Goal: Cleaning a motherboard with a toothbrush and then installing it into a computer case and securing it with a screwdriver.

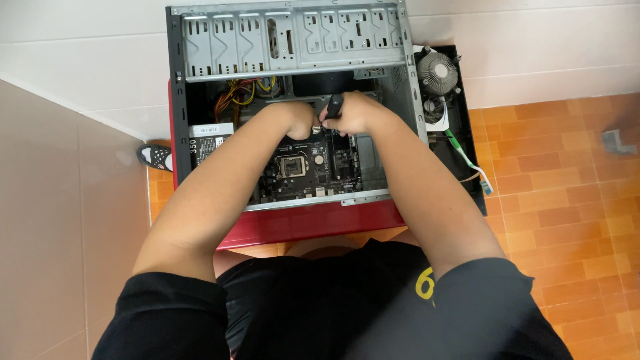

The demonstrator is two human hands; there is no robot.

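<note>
Open computer case (293, 40) lies on its side at the upper middle of the frame, over a red base (313, 223); its drive-bay cage is toward the top edge. Motherboard (307, 167) sits flat inside, at frame centre, with the bare processor socket (292, 167) face up.

Screwdriver (334, 105): black handle, just above centre. Long axis runs nearly up-down in the frame; the handle end points to the top edge, and the tip end is hidden behind my fingers.

My right hand (353, 115) is curled tight around the handle. My left hand (298, 120) is closed narrow, fingertips pinched at the board's upper edge just beside the screwdriver; what it pinches I cannot tell.

Yellow and red wires (248, 90) lie bunched to the upper left of my hands. Cooler fan (438, 72) rests on a black panel (467, 147) to the right of the case.
</note>
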